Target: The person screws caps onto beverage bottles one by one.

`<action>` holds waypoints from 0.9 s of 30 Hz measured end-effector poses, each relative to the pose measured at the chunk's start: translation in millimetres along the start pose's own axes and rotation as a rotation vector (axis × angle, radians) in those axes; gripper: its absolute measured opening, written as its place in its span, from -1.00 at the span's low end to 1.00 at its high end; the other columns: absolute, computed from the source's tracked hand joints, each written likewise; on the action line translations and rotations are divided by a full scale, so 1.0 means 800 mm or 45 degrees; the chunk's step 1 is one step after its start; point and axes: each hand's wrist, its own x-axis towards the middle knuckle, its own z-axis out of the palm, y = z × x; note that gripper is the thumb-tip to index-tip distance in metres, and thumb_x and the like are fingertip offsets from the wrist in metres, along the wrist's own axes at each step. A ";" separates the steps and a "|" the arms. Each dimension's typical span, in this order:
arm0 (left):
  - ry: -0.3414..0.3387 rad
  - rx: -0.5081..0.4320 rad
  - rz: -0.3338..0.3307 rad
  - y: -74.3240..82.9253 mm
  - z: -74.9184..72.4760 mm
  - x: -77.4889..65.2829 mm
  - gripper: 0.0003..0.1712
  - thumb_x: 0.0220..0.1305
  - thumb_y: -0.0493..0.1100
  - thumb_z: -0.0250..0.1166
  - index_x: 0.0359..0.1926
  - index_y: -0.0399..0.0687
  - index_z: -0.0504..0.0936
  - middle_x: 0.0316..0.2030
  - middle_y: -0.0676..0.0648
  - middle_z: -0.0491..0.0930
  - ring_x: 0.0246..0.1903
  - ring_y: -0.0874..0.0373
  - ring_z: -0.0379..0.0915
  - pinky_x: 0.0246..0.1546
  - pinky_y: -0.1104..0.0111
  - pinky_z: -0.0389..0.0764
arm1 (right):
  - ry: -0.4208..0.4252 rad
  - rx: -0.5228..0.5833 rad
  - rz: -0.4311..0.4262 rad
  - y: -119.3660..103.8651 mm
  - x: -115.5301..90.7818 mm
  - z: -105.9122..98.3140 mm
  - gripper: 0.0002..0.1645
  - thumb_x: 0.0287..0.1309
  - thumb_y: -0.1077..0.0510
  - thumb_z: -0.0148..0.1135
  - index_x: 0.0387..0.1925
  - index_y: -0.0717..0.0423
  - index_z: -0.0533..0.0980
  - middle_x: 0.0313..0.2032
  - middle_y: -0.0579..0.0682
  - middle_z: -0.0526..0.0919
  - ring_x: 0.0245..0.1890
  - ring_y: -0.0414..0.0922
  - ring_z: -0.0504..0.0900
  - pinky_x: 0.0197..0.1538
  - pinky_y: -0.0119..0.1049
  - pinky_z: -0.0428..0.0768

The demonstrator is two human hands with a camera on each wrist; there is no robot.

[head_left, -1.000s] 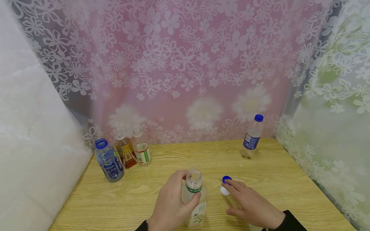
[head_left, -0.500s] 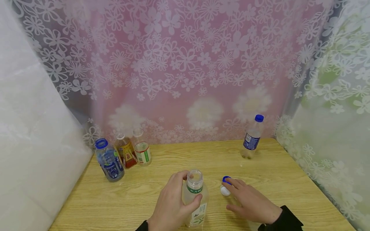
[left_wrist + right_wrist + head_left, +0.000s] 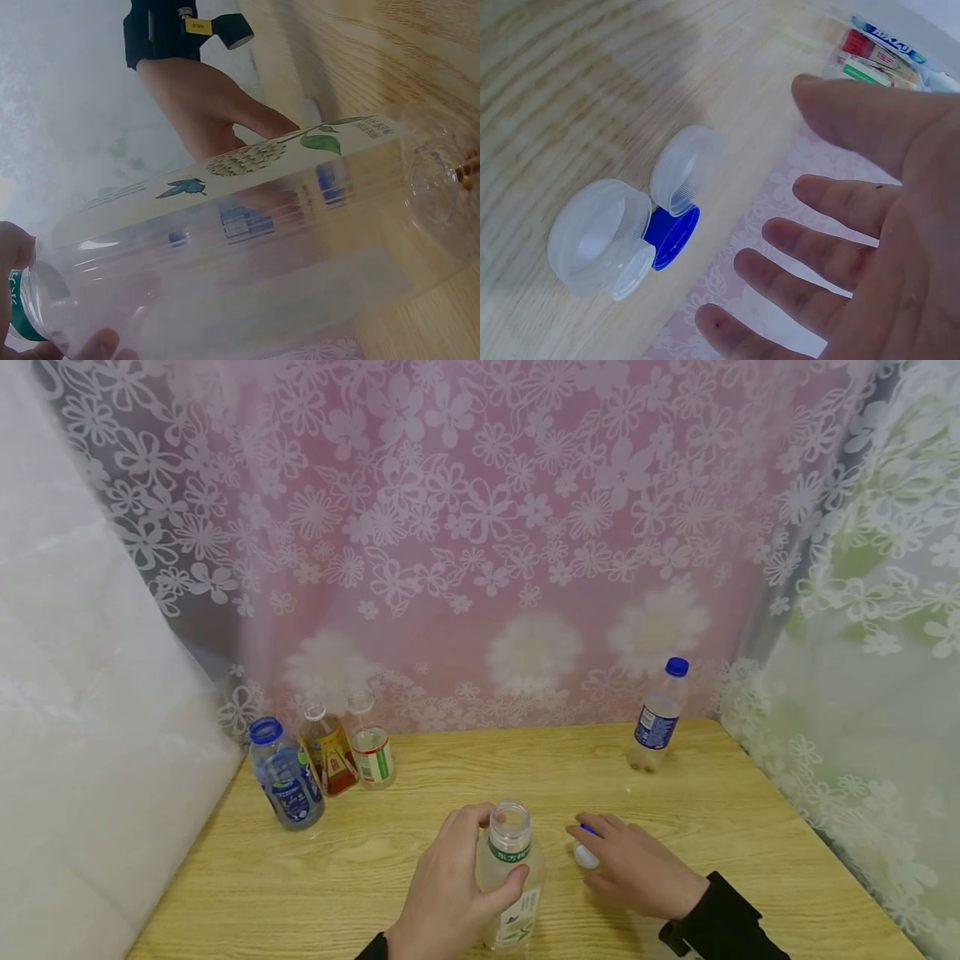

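Note:
My left hand (image 3: 450,885) grips a clear, capless plastic bottle (image 3: 519,917) around its neck and shoulder, thumb in front. The bottle stands upright on the table, with a green band at the neck and a leafy label. To its right, my right hand (image 3: 641,868) hovers palm down over loose bottle caps, fingers spread and nothing held. In the right wrist view, a large translucent cap (image 3: 592,232), a smaller one (image 3: 622,279), another translucent cap (image 3: 682,169) and a blue cap (image 3: 676,238) lie clustered on the table, apart from the fingertips. From the head, the hand hides most of them.
Back left on the wooden table (image 3: 375,877) stand a blue-rimmed bottle (image 3: 288,781), a bottle with amber-red contents (image 3: 333,760) and a clear bottle with a green-striped label (image 3: 372,756). A blue-capped bottle (image 3: 656,727) is back right. Floral curtains (image 3: 480,527) border the table.
My right hand has shifted slightly left over the caps, covering more of the blue one, and its wrist has risen in the view. The left hand still holds the bottle.

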 end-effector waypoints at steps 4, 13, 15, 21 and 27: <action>0.006 -0.007 0.012 0.000 0.001 0.001 -0.37 0.29 0.20 0.35 0.24 0.01 0.44 0.05 0.15 0.53 0.00 0.29 0.47 -0.10 0.28 0.61 | -0.014 -0.046 -0.027 0.003 0.007 0.005 -0.30 0.21 0.00 0.41 0.34 0.03 0.43 0.31 0.16 0.46 0.25 0.15 0.50 0.08 0.07 0.58; 0.019 -0.001 0.021 -0.001 0.003 0.001 -0.39 0.29 0.19 0.35 0.23 0.05 0.43 0.03 0.17 0.52 -0.02 0.30 0.47 -0.14 0.29 0.62 | -0.086 -0.108 -0.015 0.006 0.018 0.011 -0.36 0.15 0.10 0.46 0.28 -0.04 0.49 0.26 0.12 0.52 0.25 0.14 0.51 0.08 0.18 0.55; 0.027 -0.003 0.021 -0.001 0.004 0.001 -0.40 0.28 0.18 0.36 0.22 0.05 0.43 0.02 0.17 0.52 -0.02 0.31 0.46 -0.14 0.30 0.62 | -0.096 -0.117 -0.010 0.006 0.020 0.013 -0.38 0.14 0.14 0.46 0.25 -0.03 0.51 0.24 0.12 0.54 0.23 0.13 0.52 0.07 0.18 0.55; 0.020 0.005 0.059 -0.003 0.005 0.001 -0.42 0.31 0.17 0.33 0.23 0.10 0.39 0.02 0.13 0.52 -0.03 0.27 0.47 -0.15 0.29 0.62 | -0.132 -0.148 0.006 0.009 0.024 0.022 -0.42 0.11 0.25 0.46 0.20 -0.01 0.55 0.17 0.10 0.58 0.17 0.11 0.56 0.05 0.18 0.56; 0.011 0.014 0.050 -0.004 0.005 0.000 -0.40 0.32 0.20 0.31 0.24 0.07 0.39 0.03 0.13 0.51 -0.03 0.26 0.47 -0.16 0.28 0.62 | -0.112 -0.163 -0.020 0.011 0.027 0.028 -0.42 0.07 0.28 0.48 0.16 -0.03 0.57 0.12 0.06 0.60 0.12 0.07 0.57 0.00 0.14 0.58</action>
